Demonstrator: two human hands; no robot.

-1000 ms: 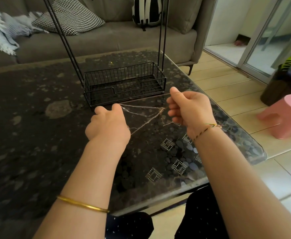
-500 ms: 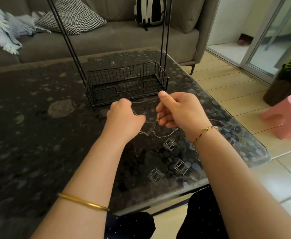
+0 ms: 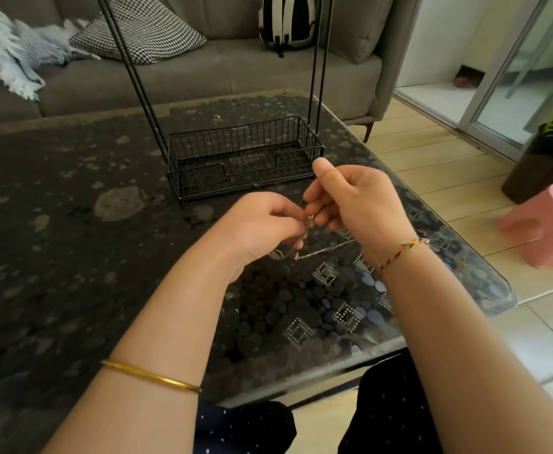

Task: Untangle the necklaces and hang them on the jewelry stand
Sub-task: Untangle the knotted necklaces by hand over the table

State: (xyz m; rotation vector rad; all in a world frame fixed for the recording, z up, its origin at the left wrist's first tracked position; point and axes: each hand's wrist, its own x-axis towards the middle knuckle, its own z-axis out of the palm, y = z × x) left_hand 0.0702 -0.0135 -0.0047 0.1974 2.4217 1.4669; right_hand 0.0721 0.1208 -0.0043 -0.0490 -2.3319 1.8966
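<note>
Thin silver necklaces (image 3: 321,252) hang in a loose tangle between my two hands, just above the dark glass table (image 3: 71,257). My left hand (image 3: 262,227) pinches the chains from the left. My right hand (image 3: 353,204) pinches them from the right, thumb up, fingertips almost touching the left hand's. A small pendant or clasp (image 3: 310,220) shows between the fingers. The black wire jewelry stand (image 3: 245,158) stands just beyond my hands, with a basket base and tall thin uprights whose tops are out of view.
A grey sofa (image 3: 203,77) with a checked cushion (image 3: 137,31) and a blanket lies behind the table. The table's right edge (image 3: 465,244) runs close to my right wrist. A pink stool (image 3: 550,224) and a dark bin (image 3: 543,162) stand on the floor at right.
My hands have come together from holding the chains stretched apart. The chains now sag in a bunch below my fingers.
</note>
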